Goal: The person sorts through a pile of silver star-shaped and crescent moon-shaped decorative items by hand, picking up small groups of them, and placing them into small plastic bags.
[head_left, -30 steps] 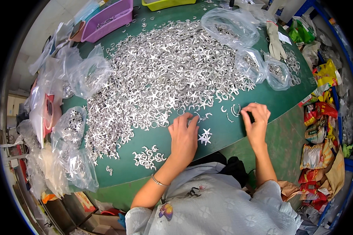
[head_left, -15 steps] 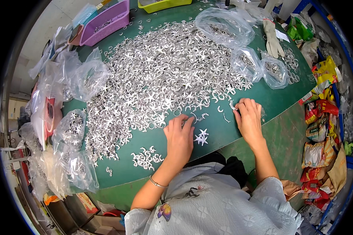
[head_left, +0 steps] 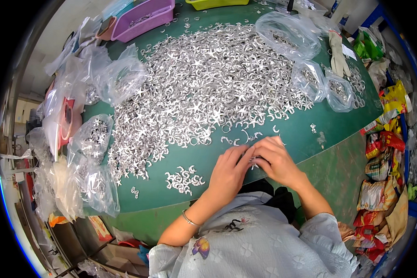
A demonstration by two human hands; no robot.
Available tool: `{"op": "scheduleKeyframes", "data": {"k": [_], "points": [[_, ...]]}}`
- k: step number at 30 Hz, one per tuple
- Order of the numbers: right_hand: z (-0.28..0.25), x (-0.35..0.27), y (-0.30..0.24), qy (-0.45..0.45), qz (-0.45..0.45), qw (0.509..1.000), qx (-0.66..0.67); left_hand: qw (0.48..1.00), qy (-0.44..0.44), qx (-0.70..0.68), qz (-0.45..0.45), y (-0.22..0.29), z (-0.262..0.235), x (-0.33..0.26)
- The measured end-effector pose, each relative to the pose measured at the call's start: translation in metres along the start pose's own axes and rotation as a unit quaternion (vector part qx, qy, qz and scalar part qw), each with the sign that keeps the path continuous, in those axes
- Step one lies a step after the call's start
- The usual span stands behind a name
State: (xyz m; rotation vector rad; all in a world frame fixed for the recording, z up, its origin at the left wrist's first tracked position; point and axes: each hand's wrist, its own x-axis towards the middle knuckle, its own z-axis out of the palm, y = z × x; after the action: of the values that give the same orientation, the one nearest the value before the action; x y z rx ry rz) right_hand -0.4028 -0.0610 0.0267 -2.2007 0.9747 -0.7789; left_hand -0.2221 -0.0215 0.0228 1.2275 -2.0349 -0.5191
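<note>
My left hand (head_left: 228, 172) and my right hand (head_left: 277, 161) meet over the near edge of the green table (head_left: 301, 139). Both have bent, closed fingers, and the fingertips touch or overlap. What they pinch is hidden, though a bit of silvery star-shaped piece (head_left: 255, 163) shows between them. Just beyond the fingers lie several loose crescent pieces (head_left: 236, 142). A huge heap of silvery metal stars, crescents and rings (head_left: 208, 88) spreads across the table. Left of my left hand sits a small separate pile of crescents (head_left: 184, 180), with a tiny cluster (head_left: 135, 192) farther left.
Clear plastic bags of metal pieces (head_left: 96, 139) line the left side; more bags (head_left: 308, 78) lie at the far right, beside a pale glove (head_left: 337, 53). Purple (head_left: 143, 21) and yellow-green (head_left: 215, 3) bins stand at the back. Colourful packages (head_left: 380, 143) fill a blue rack at right.
My right hand has moved left to meet my left hand. The small group of stars beside my left hand is now mostly covered by my hands. The whole view has shifted slightly.
</note>
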Motion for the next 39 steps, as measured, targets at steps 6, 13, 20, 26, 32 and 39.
{"op": "scheduleKeyframes", "data": {"k": [6,13,20,26,32,39], "points": [[0.018,0.008,0.013,0.016,0.007,0.995,0.095,0.995,0.033,-0.050,-0.076,-0.018,0.000,-0.011],[0.018,0.024,0.025,0.040,-0.024,0.986,-0.161,0.896,0.037,-0.297,-0.328,-0.024,-0.013,-0.017],[0.021,0.033,0.011,0.082,-0.007,0.988,-0.133,0.620,0.046,-0.670,-0.405,-0.036,-0.014,-0.025],[0.024,0.030,0.022,0.065,-0.019,0.984,-0.164,0.597,0.043,-0.702,-0.385,-0.038,-0.016,-0.031],[0.023,0.035,0.025,0.075,0.026,0.978,-0.193,0.574,0.047,-0.710,-0.405,-0.035,-0.015,-0.028],[0.024,0.043,0.016,0.056,0.018,0.977,-0.205,0.572,0.054,-0.710,-0.408,-0.036,-0.013,-0.031]]}}
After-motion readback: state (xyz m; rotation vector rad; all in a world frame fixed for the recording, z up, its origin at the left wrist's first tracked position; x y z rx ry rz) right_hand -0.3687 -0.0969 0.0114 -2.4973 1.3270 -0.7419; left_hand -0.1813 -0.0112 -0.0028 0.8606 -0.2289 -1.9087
